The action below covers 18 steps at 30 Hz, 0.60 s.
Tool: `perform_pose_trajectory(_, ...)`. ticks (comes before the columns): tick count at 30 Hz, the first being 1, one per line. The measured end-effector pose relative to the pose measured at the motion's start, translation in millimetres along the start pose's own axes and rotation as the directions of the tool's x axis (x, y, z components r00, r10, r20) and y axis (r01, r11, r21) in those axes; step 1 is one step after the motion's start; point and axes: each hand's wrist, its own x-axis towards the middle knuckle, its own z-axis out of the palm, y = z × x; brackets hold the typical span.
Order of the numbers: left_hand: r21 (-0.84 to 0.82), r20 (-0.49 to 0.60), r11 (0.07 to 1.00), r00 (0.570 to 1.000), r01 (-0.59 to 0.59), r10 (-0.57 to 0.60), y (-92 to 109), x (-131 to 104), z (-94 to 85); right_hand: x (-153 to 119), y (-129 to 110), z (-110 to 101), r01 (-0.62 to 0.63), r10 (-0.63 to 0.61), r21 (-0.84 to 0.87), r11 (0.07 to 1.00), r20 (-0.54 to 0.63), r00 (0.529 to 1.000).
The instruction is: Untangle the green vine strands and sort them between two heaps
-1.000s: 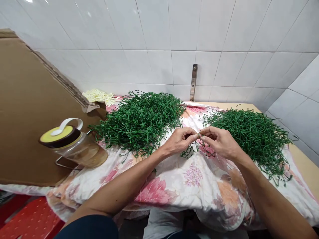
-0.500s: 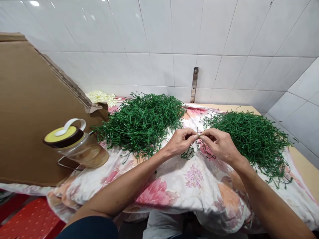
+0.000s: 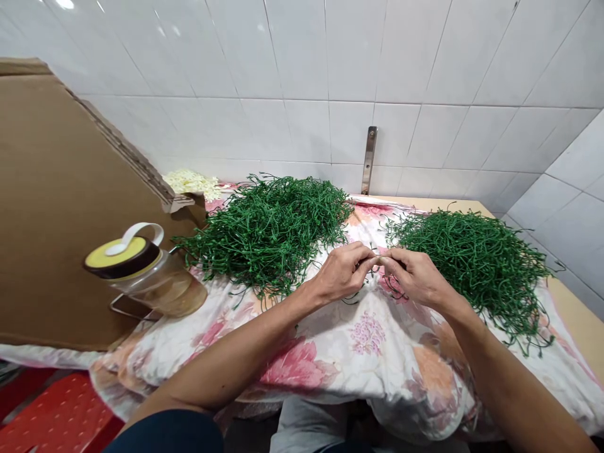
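Note:
My left hand (image 3: 343,272) and my right hand (image 3: 417,274) meet fingertip to fingertip over the flowered cloth (image 3: 325,327). Both are closed in a pinch on one thin green stem, which shows only as a sliver between the fingertips. A few loose dark green stems (image 3: 395,288) lie on the cloth below my hands. Beyond my left hand rises a large tangled heap of green stems with small knobbed ends (image 3: 274,229). A second such heap (image 3: 476,264) lies just beyond my right hand.
At the left stand a cardboard box (image 3: 61,207) and a tilted clear jar of brownish liquid with a yellow lid (image 3: 165,286). Pale yellow pieces (image 3: 191,184) are piled at the back. A metal strip (image 3: 369,160) is fixed to the tiled wall. A red stool (image 3: 61,415) is lower left.
My left hand has turned slightly and its fingers have curled more, now hiding most of the loose stems under it. Both hands stay together at the same spot.

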Motion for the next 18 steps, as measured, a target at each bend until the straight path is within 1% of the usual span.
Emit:
perform_pose_trajectory(3, 0.168, 0.049, 0.986, 0.999, -0.016, 0.008, -2.4, -3.6, 1.3, 0.1, 0.4, 2.4, 0.039, -0.039, -0.068, 0.997, 0.01, 0.999)
perform_pose_trajectory(5, 0.246, 0.098, 0.969, 0.995, -0.024, -0.001, -3.6, -5.6, 1.9, 0.9, 0.8, 4.5, 0.068, -0.066, -0.107, 0.992, 0.026, 0.997)
perform_pose_trajectory(7, 0.271, 0.137, 0.962, 0.99, -0.03, -0.007, -5.2, -6.6, 1.3, 1.9, 2.0, 2.6, 0.079, -0.076, -0.129, 0.988, 0.034, 0.997)
perform_pose_trajectory(9, 0.248, 0.148, 0.968, 0.989, -0.028, -0.009, -7.6, -5.8, -0.9, 2.7, 5.3, -6.3, 0.036, -0.038, -0.145, 0.989, -0.006, 0.999)
perform_pose_trajectory(11, 0.173, 0.099, 0.985, 0.995, 0.007, -0.025, -9.9, -2.8, -3.9, 2.8, 11.1, -21.1, -0.064, 0.043, -0.173, 0.983, -0.125, 0.991)
perform_pose_trajectory(12, 0.116, 0.054, 0.992, 0.997, 0.05, -0.057, -10.6, -0.8, -5.3, 2.5, 14.9, -29.2, -0.122, 0.081, -0.189, 0.974, -0.21, 0.974)
perform_pose_trajectory(14, -0.055, -0.015, 0.983, 0.984, 0.178, -0.179, -10.8, 3.7, -6.7, 1.7, 23.5, -42.9, -0.213, 0.127, -0.204, 0.955, -0.368, 0.921)
perform_pose_trajectory(15, -0.165, -0.02, 0.954, 0.966, 0.251, -0.257, -10.3, 5.8, -6.6, 1.2, 28.2, -47.4, -0.239, 0.135, -0.205, 0.949, -0.422, 0.897)
perform_pose_trajectory(16, -0.279, 0.0, 0.906, 0.943, 0.319, -0.332, -9.7, 7.6, -6.0, 1.0, 33.0, -50.0, -0.256, 0.136, -0.209, 0.944, -0.461, 0.877)
perform_pose_trajectory(18, -0.477, 0.085, 0.772, 0.896, 0.42, -0.436, -8.5, 10.1, -4.4, 1.0, 41.9, -50.8, -0.265, 0.115, -0.243, 0.933, -0.498, 0.859)
